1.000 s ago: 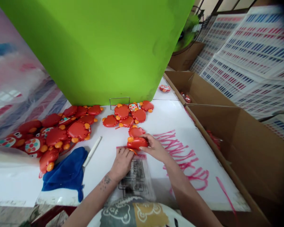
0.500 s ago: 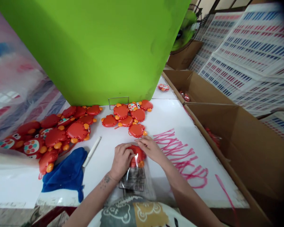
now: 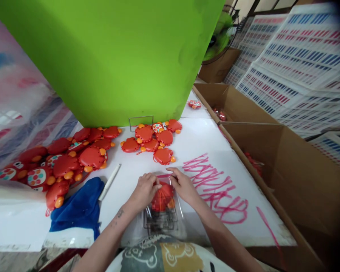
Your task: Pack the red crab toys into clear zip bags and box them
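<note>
A red crab-shaped toy [image 3: 162,197] with orange claws lies inside a clear plastic bag [image 3: 162,223] printed with black text, flat on the table before me. My left hand [image 3: 145,189] has its fingers curled at the bag's upper left edge, gripping it. At the upper right edge, my right hand [image 3: 183,184] holds the plastic between thumb and fingers, its index finger reaching along the top. A pink-red strip [image 3: 163,176] runs across the bag's top between the hands.
Several loose crab toys [image 3: 150,145] lie ahead, with a larger heap [image 3: 65,166] at left. Nearby are a blue cloth [image 3: 78,211] and a white marker [image 3: 110,182]. A green panel [image 3: 116,64] stands behind. Cardboard boxes [image 3: 283,162] line the right side.
The crab toy has slid deeper into the bag, toward me. My right hand has shifted down slightly at the bag's top edge, and the pink-red strip now shows.
</note>
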The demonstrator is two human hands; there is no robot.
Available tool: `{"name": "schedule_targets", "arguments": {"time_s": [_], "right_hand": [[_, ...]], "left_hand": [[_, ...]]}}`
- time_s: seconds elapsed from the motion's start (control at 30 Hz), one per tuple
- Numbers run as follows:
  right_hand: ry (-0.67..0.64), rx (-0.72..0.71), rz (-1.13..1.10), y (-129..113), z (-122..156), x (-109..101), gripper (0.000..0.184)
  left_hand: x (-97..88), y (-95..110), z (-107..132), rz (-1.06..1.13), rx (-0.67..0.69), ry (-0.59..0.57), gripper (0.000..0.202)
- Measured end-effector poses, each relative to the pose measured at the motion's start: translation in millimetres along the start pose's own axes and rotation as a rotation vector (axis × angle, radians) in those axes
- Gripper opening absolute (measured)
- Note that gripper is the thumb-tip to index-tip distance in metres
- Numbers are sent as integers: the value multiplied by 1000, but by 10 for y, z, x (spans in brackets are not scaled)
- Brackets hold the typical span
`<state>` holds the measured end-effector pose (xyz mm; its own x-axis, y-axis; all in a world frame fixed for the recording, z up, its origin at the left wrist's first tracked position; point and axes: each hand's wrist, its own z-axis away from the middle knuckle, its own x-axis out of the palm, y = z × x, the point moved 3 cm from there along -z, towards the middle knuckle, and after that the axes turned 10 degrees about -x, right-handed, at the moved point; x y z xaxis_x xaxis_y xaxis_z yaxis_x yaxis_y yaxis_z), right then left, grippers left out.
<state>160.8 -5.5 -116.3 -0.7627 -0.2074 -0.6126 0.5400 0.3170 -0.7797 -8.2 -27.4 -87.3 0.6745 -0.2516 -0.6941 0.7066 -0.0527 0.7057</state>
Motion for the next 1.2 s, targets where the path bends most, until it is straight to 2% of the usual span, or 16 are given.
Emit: {"name": "schedule_targets", "arguments": {"time_s": [0.07,0.13,0.2,0.27,0.3,0.37,0.43,0.5,0.6,0.73,0.83,0.93,1.07,1.2], "right_hand": [[45,-7,-66,-62,-10,-20,34],[73,-16,-153,-102,-12,-40,33],[97,-25,-218,-120,-4,-53,31],[125,-26,-265,-127,10,-63,29],[141,-24,-293,-131,16,-67,29],[171,-19,-359,-139,25,-74,29],[195,-19,-403,-148,26,-83,29],[207,-40,-365,-159,19,-101,29],[225,-175,-118,-225,-2,-144,30],[140,-405,166,-426,-41,-108,34],[75,-466,256,-573,-78,-26,39],[57,-509,350,-677,-106,42,42],[66,-534,422,-722,-126,97,43],[122,-444,246,-546,-214,61,41]], "left_hand": [[-2,30,35,10,-19,-36,13],[-9,16,70,56,-24,1,12],[-43,-53,102,133,-38,148,9],[-84,-169,129,271,-105,310,25],[-93,-232,137,357,-159,348,34],[-71,-327,139,535,-273,287,50],[-4,-353,134,702,-347,105,56],[68,-329,134,833,-371,-51,48],[140,-299,125,922,-396,-90,35],[171,-276,90,892,-409,-78,31],[112,-198,73,711,-287,-46,27],[30,-98,85,493,-186,4,28],[-26,-11,100,297,-160,12,34],[-14,-20,88,258,-151,5,31]]}}
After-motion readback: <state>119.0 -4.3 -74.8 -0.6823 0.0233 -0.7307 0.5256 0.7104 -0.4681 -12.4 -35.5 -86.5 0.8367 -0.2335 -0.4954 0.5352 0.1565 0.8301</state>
